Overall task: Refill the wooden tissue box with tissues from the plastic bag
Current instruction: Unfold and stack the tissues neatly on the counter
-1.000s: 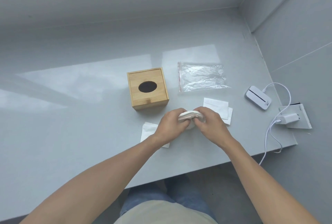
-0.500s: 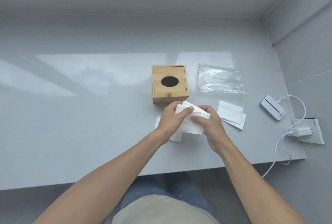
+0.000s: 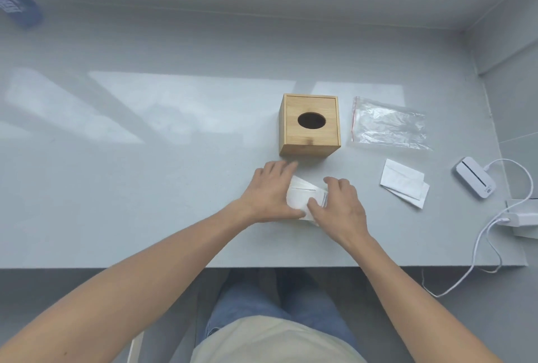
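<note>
The wooden tissue box (image 3: pixel 310 125) stands upright on the grey table (image 3: pixel 145 188), its oval slot facing up and dark inside. Right of it the clear plastic bag (image 3: pixel 390 125) lies flat and looks empty. Just in front of the box a folded stack of white tissues (image 3: pixel 302 196) sits low at the table surface between my hands. My left hand (image 3: pixel 270 191) lies over its left end with fingers stretched toward the box. My right hand (image 3: pixel 340 205) holds the right end, thumb on top and fingers curled over the far edge. Two more folded tissues (image 3: pixel 403 182) lie to the right.
A small white device (image 3: pixel 476 180) with a white cable (image 3: pixel 483 246) and a plug block (image 3: pixel 521 218) sit at the right end of the table, by the wall. The table's front edge runs just before my lap. A blue object (image 3: pixel 17 4) shows at far top left.
The tissue stack, held up between both hands before, has come down to the table. My left fingers have straightened out over it. The view has shifted, so the box appears farther right.
</note>
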